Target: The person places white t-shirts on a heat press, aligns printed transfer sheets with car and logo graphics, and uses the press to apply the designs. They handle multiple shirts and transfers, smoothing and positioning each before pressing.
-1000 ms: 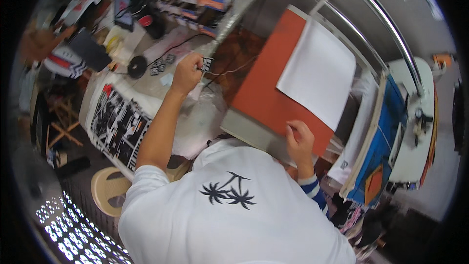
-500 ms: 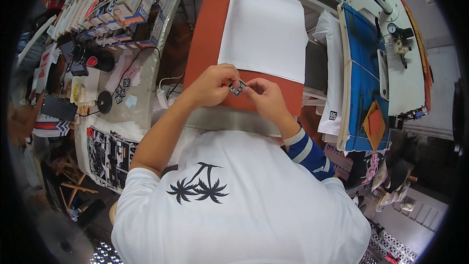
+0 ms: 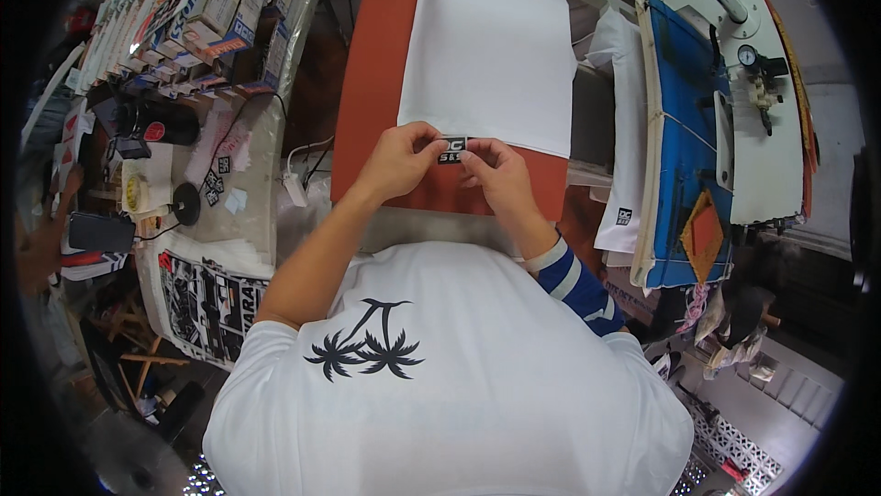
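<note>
A small black label with white print (image 3: 452, 144) is stretched flat between the fingertips of both hands. My left hand (image 3: 402, 161) pinches its left side, and my right hand (image 3: 500, 172) pinches its right side. They hold it over the near edge of a white piece of fabric (image 3: 491, 51). That fabric lies flat on a red-orange press pad (image 3: 372, 65), whose left and near borders stay bare. Whether the label touches the fabric, I cannot tell.
Right of the pad hangs a folded white cloth (image 3: 617, 129) with a similar label near its lower end. Beyond it stand a blue padded board (image 3: 679, 120) and a white machine with a gauge (image 3: 747, 55). Cardboard boxes (image 3: 220, 14) and several small labels (image 3: 216, 186) occupy the left table.
The label, tilted between my fingers before, now faces up flat and is pulled straight. Both hands have shifted slightly, and the right fingers hold its right side.
</note>
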Demonstrator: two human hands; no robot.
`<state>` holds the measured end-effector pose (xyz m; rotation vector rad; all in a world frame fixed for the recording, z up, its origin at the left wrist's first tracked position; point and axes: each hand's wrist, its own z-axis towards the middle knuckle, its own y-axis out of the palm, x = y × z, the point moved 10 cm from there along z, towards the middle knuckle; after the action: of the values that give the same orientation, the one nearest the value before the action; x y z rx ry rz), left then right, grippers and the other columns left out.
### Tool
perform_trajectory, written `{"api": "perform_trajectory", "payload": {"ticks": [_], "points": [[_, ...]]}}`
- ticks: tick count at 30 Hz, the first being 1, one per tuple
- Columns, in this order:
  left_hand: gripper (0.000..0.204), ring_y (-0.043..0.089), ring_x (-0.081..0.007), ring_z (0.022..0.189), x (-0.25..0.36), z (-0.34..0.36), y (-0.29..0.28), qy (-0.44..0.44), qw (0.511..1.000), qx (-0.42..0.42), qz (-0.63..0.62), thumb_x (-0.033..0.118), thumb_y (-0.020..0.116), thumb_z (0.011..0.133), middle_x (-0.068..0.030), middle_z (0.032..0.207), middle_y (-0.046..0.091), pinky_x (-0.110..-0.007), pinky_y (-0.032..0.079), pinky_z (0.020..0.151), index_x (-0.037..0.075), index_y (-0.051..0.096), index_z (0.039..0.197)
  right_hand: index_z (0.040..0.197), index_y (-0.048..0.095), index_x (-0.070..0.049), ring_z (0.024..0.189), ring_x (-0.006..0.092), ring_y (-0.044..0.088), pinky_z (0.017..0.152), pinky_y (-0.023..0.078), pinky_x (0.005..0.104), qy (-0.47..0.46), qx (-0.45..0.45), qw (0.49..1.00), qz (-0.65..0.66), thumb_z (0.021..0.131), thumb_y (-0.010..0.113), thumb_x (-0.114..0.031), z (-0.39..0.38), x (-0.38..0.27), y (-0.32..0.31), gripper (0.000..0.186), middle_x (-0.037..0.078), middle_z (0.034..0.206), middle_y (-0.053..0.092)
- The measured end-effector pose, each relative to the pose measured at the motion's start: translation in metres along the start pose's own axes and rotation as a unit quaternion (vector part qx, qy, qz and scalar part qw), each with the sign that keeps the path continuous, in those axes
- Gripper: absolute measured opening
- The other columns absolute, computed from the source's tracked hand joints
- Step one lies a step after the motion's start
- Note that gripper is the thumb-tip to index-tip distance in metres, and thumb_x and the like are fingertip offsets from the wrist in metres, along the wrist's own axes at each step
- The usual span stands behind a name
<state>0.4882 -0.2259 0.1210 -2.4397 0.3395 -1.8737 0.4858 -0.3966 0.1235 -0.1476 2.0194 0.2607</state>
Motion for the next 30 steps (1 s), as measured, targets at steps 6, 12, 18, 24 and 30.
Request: {"api": "perform_trajectory", "payload": {"ticks": [6, 12, 18, 24, 30], "points": [[0.015, 0.067, -0.0173, 0.084, 0.028, -0.001, -0.038, 0.073, 0.970, 0.084, 0.215, 0.015, 0.073, 0.096, -0.0080, 0.095, 0.073, -0.036, 0.053, 0.076, 0.002, 0.074, 0.104, 0.105, 0.073, 0.002, 0.068, 0.0092, 0.063, 0.061, 0.050, 0.0262, -0.033, 0.001, 0.980, -0.198, 0.097, 0.073, -0.012, 0.033, -0.006, -0.017, 0.016, 0.004, 0.081, 0.071], [0.014, 0.065, -0.0327, 0.091, 0.024, 0.007, -0.075, 0.179, 0.883, 0.239, 0.361, 0.018, 0.077, 0.089, -0.0103, 0.096, 0.071, -0.046, 0.048, 0.082, 0.006, 0.073, 0.094, 0.106, 0.074, 0.004, 0.067, 0.0116, 0.066, 0.058, 0.052, 0.0276, -0.040, 0.072, 0.973, -0.217, 0.097, 0.073, -0.013, 0.071, -0.036, -0.028, 0.019, 0.007, 0.083, 0.073], [0.017, 0.063, -0.0292, 0.084, 0.032, 0.000, -0.049, 0.167, 0.879, 0.273, 0.353, 0.019, 0.082, 0.084, -0.0058, 0.080, 0.068, -0.045, 0.045, 0.080, 0.008, 0.069, 0.080, 0.110, 0.073, 0.002, 0.071, 0.0115, 0.068, 0.062, 0.054, 0.0260, -0.038, 0.105, 0.977, -0.180, 0.098, 0.075, -0.016, 0.075, -0.041, -0.034, 0.022, 0.005, 0.088, 0.073], [0.016, 0.061, -0.0256, 0.083, 0.049, -0.007, -0.025, 0.258, 0.843, 0.265, 0.391, 0.016, 0.083, 0.080, -0.0049, 0.081, 0.067, -0.042, 0.043, 0.081, 0.009, 0.069, 0.080, 0.111, 0.072, 0.001, 0.073, 0.0120, 0.069, 0.064, 0.054, 0.0253, -0.037, 0.126, 0.980, -0.152, 0.098, 0.076, -0.015, 0.068, -0.028, -0.062, 0.021, 0.006, 0.091, 0.073], [0.015, 0.061, -0.0264, 0.083, 0.044, -0.006, -0.029, 0.243, 0.855, 0.262, 0.375, 0.015, 0.082, 0.082, -0.0051, 0.081, 0.068, -0.043, 0.043, 0.081, 0.009, 0.069, 0.079, 0.111, 0.071, 0.002, 0.073, 0.0118, 0.068, 0.063, 0.054, 0.0246, -0.038, 0.138, 0.980, -0.139, 0.098, 0.077, -0.015, 0.063, -0.025, -0.069, 0.022, 0.006, 0.090, 0.073]]}}
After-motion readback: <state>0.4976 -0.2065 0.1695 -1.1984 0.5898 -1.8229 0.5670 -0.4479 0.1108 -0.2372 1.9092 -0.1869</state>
